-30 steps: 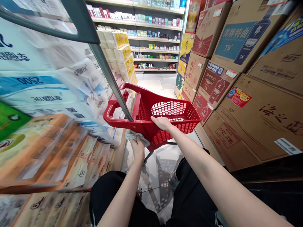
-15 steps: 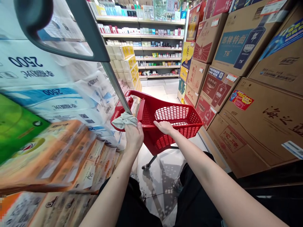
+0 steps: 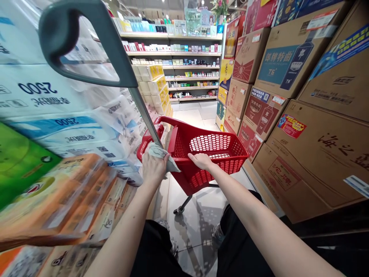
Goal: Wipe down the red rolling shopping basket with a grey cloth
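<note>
A red plastic shopping basket trolley [image 3: 180,132] stands in front of me on a wheeled frame. Its grey pole rises to a dark grey loop handle [image 3: 128,57] at the upper left. My left hand [image 3: 154,165] is closed on a pale grey-green cloth [image 3: 172,165], pressed against the basket's near left end by the foot of the pole. Part of the cloth hangs over the rim. My right hand [image 3: 201,161] grips the basket's near side rim, thumb on top and the fingers hidden behind the rim.
Stacked cardboard cartons [image 3: 317,142] wall the right side. On the left are white paper packs [image 3: 54,88] and orange tissue packs [image 3: 66,192]. Shelves of small goods [image 3: 173,52] stand at the far end of the pale tiled floor [image 3: 193,115].
My left hand has shifted left and turned over the cloth, which now drapes to the right over the rim. My right hand keeps its hold. The view has tilted up slightly.
</note>
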Demonstrator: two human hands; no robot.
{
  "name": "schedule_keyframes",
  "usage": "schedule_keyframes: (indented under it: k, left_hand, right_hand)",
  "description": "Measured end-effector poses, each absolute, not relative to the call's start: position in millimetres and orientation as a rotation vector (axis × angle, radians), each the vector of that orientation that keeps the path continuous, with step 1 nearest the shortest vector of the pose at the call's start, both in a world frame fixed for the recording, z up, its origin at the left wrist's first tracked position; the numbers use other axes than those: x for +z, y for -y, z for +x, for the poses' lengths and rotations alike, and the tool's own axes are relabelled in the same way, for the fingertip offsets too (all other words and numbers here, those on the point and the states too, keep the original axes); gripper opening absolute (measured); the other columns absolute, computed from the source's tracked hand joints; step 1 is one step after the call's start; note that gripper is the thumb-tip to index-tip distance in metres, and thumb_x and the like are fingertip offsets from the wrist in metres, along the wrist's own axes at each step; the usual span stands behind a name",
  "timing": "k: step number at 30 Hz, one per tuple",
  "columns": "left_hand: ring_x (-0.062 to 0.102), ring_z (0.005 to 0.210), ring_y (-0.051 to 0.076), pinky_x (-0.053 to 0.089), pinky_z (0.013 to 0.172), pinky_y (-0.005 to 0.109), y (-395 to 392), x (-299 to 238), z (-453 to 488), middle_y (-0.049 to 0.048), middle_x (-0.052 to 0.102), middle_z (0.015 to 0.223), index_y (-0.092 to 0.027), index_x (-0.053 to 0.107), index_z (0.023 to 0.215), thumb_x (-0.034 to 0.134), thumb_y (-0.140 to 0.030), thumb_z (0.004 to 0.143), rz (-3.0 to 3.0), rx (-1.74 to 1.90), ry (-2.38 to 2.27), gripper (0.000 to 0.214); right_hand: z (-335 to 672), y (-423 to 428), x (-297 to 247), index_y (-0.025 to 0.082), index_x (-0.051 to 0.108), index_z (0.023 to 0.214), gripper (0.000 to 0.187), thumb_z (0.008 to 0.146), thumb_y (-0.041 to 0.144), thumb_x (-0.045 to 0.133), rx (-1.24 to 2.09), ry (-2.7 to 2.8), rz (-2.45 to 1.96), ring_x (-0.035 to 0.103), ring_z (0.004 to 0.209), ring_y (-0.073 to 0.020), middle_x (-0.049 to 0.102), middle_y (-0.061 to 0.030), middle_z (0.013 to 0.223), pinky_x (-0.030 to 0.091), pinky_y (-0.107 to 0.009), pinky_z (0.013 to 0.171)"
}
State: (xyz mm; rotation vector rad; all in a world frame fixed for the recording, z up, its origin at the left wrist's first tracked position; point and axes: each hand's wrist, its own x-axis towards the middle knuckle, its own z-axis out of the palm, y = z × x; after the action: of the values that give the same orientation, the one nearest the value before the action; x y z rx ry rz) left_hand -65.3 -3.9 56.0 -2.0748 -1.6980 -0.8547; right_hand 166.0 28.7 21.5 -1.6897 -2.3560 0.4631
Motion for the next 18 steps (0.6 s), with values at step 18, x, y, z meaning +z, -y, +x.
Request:
schedule_keyframes:
  k: [18]
  left_hand:
    - [0.063, 0.108, 0.026, 0.047, 0.102, 0.040, -14, 145, -38, 0.0120, 0.068, 0.096, -0.016, 0.062, 0.097, 0.034, -0.057, 0.097, -1.946, -1.691, 1.527, 0.050]
  right_hand:
    - [165, -28, 23, 0.020, 0.075, 0.088, 0.080, 0.103, 0.058, 0.006, 0.414, 2.388, -1.672, 0.070, 0.099, -0.0234, 0.076, -0.0120, 0.100, 0.046, -0.031, 0.084]
